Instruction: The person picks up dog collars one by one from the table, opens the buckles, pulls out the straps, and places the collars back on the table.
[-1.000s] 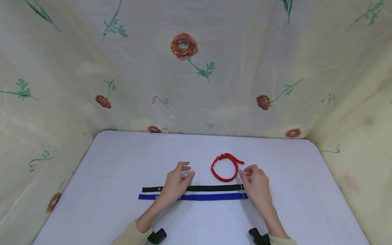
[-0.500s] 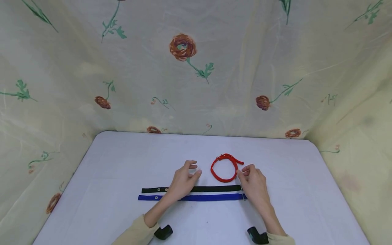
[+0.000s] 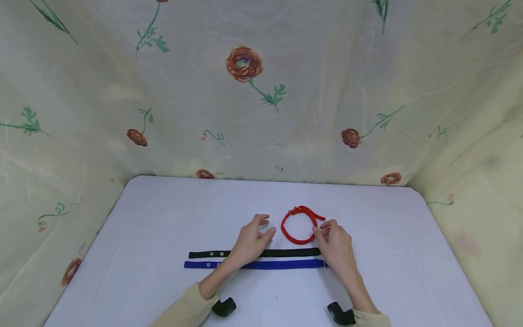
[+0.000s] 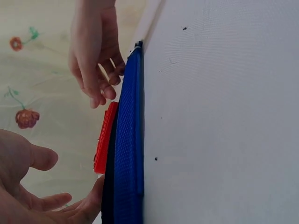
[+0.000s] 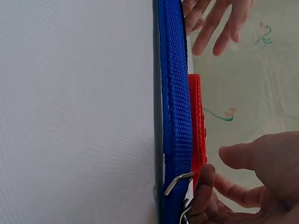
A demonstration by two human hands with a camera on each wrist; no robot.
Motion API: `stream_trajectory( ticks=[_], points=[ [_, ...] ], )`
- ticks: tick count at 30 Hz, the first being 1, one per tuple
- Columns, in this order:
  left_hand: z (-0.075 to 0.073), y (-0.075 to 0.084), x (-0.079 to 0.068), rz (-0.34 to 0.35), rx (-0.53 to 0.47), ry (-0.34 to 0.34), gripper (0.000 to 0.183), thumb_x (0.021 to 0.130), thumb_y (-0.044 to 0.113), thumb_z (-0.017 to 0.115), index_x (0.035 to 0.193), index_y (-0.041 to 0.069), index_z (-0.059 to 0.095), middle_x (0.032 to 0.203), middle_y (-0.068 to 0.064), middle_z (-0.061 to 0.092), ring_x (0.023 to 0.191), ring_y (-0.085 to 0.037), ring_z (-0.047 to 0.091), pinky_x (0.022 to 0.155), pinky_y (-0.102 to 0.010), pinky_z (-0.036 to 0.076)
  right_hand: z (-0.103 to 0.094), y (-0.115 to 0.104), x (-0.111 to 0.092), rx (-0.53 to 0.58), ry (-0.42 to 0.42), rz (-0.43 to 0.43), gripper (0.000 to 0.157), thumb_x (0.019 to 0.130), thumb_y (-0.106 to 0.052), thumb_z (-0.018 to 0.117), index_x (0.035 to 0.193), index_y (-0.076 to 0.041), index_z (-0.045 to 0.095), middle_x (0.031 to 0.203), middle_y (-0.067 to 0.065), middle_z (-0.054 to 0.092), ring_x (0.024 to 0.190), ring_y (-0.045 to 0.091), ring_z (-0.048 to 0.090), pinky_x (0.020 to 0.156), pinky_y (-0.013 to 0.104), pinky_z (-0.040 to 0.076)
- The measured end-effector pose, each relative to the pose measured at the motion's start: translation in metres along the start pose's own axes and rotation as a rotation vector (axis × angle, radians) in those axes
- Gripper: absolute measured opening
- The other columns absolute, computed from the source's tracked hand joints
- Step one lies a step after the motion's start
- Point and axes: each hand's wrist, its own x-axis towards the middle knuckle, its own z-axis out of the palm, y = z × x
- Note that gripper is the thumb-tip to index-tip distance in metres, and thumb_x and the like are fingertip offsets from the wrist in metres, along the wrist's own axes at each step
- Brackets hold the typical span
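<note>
A red collar (image 3: pixel 300 242), fastened in a loop with its free end sticking out right, lies on the table. In front of it a black collar (image 3: pixel 290 252) and a blue collar (image 3: pixel 286 264) are stretched out side by side, eyelets to the left. My left hand (image 3: pixel 251 238) hovers over the black one, left of the red loop, fingers relaxed and holding nothing. At the loop's right side is my right hand (image 3: pixel 336 243), its fingertips right by the red band and its fingers loosely bent. In the right wrist view a metal buckle (image 5: pixel 177 183) shows on the blue collar.
A white-covered table (image 3: pixel 155 218) carries everything. Flower-patterned cloth (image 3: pixel 294 136) hangs behind it and along both sides. Dark wrist-camera mounts (image 3: pixel 224 307) sit at both cuffs, low over the table.
My left hand has moved right toward the red loop, uncovering more eyelets of the black and blue collars. My right hand has shifted slightly left, to the loop's edge. The collars stay put.
</note>
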Motion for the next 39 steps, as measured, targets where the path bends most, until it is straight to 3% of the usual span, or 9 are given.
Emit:
stream_trajectory(
  ticks=[16,30,39],
  points=[
    [0.009,-0.001,0.011,-0.057,-0.014,-0.027,0.053,0.111,0.034,0.061,0.153,0.003,0.051,0.145,-0.023,0.068,0.092,-0.023,0.081,0.083,-0.040,0.066,0.005,0.001,0.003,0.012,-0.007,-0.022,0.033,0.106,-0.025,0.068,0.119,0.005,0.064,0.100,0.021,0.073,0.082,0.026,0.064,0.068,0.027,0.050],
    [0.018,0.003,0.018,-0.090,-0.095,-0.090,0.054,0.111,0.032,0.060,0.155,0.003,0.048,0.142,-0.022,0.070,0.086,-0.018,0.079,0.080,-0.037,0.066,0.010,-0.001,0.007,0.010,-0.051,0.011,0.037,0.103,-0.020,0.072,0.124,0.009,0.063,0.097,0.020,0.075,0.076,0.022,0.064,0.063,0.023,0.049],
    [0.021,0.006,0.017,-0.100,-0.143,-0.081,0.053,0.111,0.031,0.061,0.154,0.002,0.049,0.137,-0.023,0.073,0.084,-0.018,0.080,0.076,-0.034,0.066,0.008,-0.003,0.007,-0.003,-0.077,0.019,0.040,0.102,-0.018,0.073,0.127,0.013,0.065,0.096,0.020,0.074,0.076,0.022,0.063,0.065,0.026,0.051]
  ],
)
